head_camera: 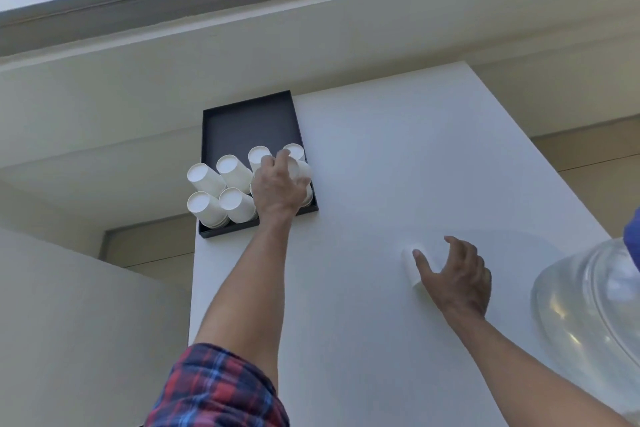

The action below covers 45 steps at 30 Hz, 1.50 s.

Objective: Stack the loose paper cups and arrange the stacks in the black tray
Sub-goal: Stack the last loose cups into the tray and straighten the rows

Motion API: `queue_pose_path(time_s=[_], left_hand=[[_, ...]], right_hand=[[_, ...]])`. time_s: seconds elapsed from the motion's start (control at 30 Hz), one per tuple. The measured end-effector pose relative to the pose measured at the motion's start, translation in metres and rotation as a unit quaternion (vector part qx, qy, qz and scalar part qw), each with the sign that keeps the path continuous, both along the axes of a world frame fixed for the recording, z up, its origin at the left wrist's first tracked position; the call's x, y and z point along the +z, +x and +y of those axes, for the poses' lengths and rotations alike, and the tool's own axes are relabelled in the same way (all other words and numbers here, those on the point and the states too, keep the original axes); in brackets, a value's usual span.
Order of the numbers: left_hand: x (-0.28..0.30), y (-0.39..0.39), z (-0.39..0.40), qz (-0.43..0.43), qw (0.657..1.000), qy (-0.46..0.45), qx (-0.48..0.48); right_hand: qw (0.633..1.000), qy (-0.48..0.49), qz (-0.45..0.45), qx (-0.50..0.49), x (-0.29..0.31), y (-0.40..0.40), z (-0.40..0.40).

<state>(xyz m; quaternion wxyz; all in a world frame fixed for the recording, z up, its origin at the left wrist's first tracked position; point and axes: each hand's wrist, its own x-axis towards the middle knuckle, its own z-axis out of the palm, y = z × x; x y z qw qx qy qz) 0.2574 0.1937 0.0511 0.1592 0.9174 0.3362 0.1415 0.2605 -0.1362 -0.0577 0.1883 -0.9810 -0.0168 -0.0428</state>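
The black tray [242,125] sits at the far left edge of the white table [398,156]. Upside-down stacks of paper cups [232,173] fill its near half. The left hand [277,189] wraps around a cup stack [302,170] at the tray's right side. At 4 o'clock from the tray, the right hand [455,276] is half open, fingers curled around a loose paper cup [412,265] on the table.

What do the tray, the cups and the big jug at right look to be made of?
Tray: matte black, thin straight walls, likely card or plastic; cannot tell which. Cups: white paper by the look, matte, rolled base rims. Jug: clear and glossy with bright reflections, probably plastic.
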Motion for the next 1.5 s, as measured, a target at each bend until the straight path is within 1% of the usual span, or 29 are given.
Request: queue_pose_path(time_s=[0.1,0.17,0.4,0.53,0.67,0.87,1.0,1.1,1.17,1.33,1.5], left_hand=[[-0.006,0.001,0.004,0.065,0.997,0.021,-0.032],[-0.010,0.001,0.003,0.087,0.995,0.024,-0.046],[-0.023,-0.003,-0.014,0.166,0.977,0.085,-0.105],[-0.034,-0.008,-0.018,0.170,0.976,0.098,-0.100],[-0.046,-0.016,-0.017,0.179,0.974,0.101,-0.101],[-0.052,-0.026,-0.017,0.203,0.969,0.081,-0.111],[-0.051,-0.027,-0.019,0.204,0.971,0.045,-0.116],[-0.050,-0.028,-0.019,0.209,0.970,0.045,-0.117],[-0.051,-0.029,-0.021,0.202,0.972,0.046,-0.112],[-0.059,-0.043,-0.030,0.147,0.984,0.044,-0.088],[-0.061,-0.045,-0.028,0.186,0.976,0.051,-0.101]], right_hand=[[0.999,0.005,0.051,0.009,-0.004,-0.012,0.004],[0.997,0.010,0.072,0.027,-0.005,-0.018,0.009],[0.990,0.012,0.102,0.092,-0.004,-0.019,0.022],[0.989,0.030,0.112,0.096,-0.003,-0.015,0.025],[0.990,0.048,0.086,0.101,0.001,-0.012,0.036],[0.982,0.108,0.081,0.133,0.013,-0.008,0.063],[0.975,0.156,0.086,0.130,0.022,-0.006,0.081],[0.971,0.179,0.085,0.132,0.028,-0.003,0.092],[0.969,0.189,0.085,0.132,0.030,-0.003,0.097],[0.965,0.202,0.102,0.136,0.033,-0.004,0.104],[0.957,0.217,0.112,0.157,0.038,0.001,0.112]])
